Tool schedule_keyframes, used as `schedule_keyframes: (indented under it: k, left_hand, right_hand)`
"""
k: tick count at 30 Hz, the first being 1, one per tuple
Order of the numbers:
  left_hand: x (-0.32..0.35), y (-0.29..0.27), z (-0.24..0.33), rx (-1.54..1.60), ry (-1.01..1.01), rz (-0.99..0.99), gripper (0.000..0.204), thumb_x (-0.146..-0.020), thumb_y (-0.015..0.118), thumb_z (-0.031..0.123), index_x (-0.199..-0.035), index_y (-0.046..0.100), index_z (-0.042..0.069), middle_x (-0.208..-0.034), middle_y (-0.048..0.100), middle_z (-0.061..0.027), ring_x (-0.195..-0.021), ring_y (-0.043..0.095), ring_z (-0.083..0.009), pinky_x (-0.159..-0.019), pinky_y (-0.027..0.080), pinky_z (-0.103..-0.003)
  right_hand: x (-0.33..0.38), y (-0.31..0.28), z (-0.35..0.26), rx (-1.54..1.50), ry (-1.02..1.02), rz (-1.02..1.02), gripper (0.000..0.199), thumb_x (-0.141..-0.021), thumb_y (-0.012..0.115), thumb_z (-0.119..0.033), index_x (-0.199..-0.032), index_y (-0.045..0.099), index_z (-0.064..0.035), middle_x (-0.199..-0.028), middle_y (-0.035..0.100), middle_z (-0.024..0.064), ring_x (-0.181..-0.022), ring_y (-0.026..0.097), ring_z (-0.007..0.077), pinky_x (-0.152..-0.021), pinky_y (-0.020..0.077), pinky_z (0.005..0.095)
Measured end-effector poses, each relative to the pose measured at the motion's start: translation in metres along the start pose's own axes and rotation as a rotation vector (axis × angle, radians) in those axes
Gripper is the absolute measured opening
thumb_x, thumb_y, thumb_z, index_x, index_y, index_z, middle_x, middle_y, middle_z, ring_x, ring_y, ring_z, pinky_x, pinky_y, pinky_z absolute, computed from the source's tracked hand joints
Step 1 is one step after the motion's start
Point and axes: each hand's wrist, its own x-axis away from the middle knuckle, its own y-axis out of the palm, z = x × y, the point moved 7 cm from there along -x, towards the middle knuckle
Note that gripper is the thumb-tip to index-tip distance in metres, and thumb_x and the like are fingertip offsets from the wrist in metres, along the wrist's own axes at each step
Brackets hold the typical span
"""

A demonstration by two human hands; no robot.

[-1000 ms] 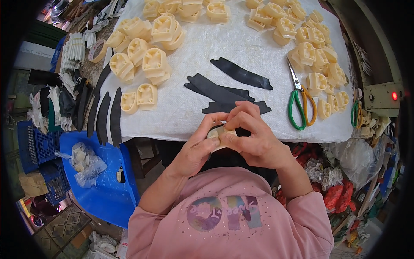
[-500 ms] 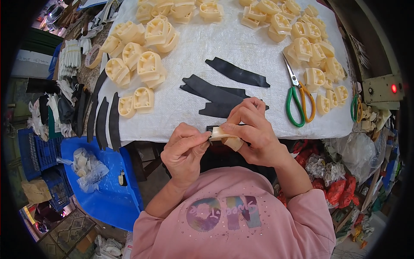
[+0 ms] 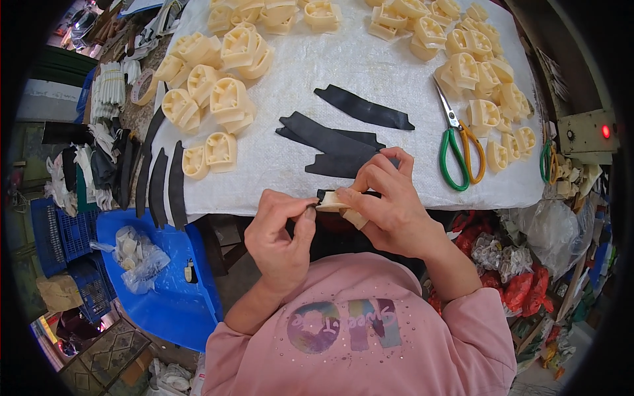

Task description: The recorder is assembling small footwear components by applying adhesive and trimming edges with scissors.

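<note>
Currently, head view only (single cam):

1. Left hand (image 3: 281, 234): fingers curled, thumb and index pinched on the left end of a cream plastic part (image 3: 338, 203). Closed grip, no slack seen.
2. Right hand (image 3: 389, 201): wrapped over the right side of the same part, fingers bent down on top, thumb underneath. Also closed on it.
3. Part location: held in the air between both hands, just off the near edge of the table (image 3: 370, 72), above the person's lap. A black rubber strip (image 3: 321, 193) shows at the part's top edge, touching it; how far it is seated on the part cannot be told, as the fingers cover the joint.
4. Loose black strips (image 3: 330, 135): several lie flat on the white cloth just beyond the hands, unused. More black strips (image 3: 158, 181) hang over the table's left edge.
5. Cream parts, left group (image 3: 218, 99): piled and single, near the left edge. Right group (image 3: 479, 79): piled by the far right corner. Whether any pile is already fitted w/ rubber cannot be told at this res.
6. Green-handled scissors (image 3: 456, 142): flat on the cloth, right of the strips, not touched.
7. Blue tub (image 3: 165, 290) below-left of the table holds a clear bag (image 3: 135, 254) of small pale pieces.
8. Progress est.: one part in hand, strip fitting appears mid-way; judging by loose strips and many parts on the table, most of the batch looks still to do.
</note>
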Motion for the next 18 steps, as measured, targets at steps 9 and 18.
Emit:
schedule_keyframes:
  k: [9,18]
  left_hand:
    - [0.005,0.007,-0.02,0.39,-0.336,0.057,0.009,-0.08,0.055,-0.01,-0.082,0.061,-0.005,-0.076,0.051,-0.0014,-0.066,0.04,-0.0052,-0.062,0.032,-0.019]
    - [0.011,0.005,-0.028,0.413,-0.383,0.131,0.009,-0.08,0.055,-0.009,-0.083,0.062,-0.004,-0.076,0.052,-0.0013,-0.068,0.043,-0.0069,-0.063,0.034,-0.02]
  right_hand:
    - [0.001,0.002,0.0,0.009,-0.012,-0.014,0.034,-0.066,0.067,-0.002,-0.097,0.06,-0.0118,-0.076,0.041,0.0019,-0.079,0.045,0.0206,-0.089,0.0276,0.0519]
    - [-0.001,0.003,-0.001,0.041,-0.007,-0.026,0.037,-0.062,0.066,0.001,-0.096,0.059,-0.0105,-0.077,0.042,0.0033,-0.08,0.045,0.0214,-0.092,0.0268,0.0554]
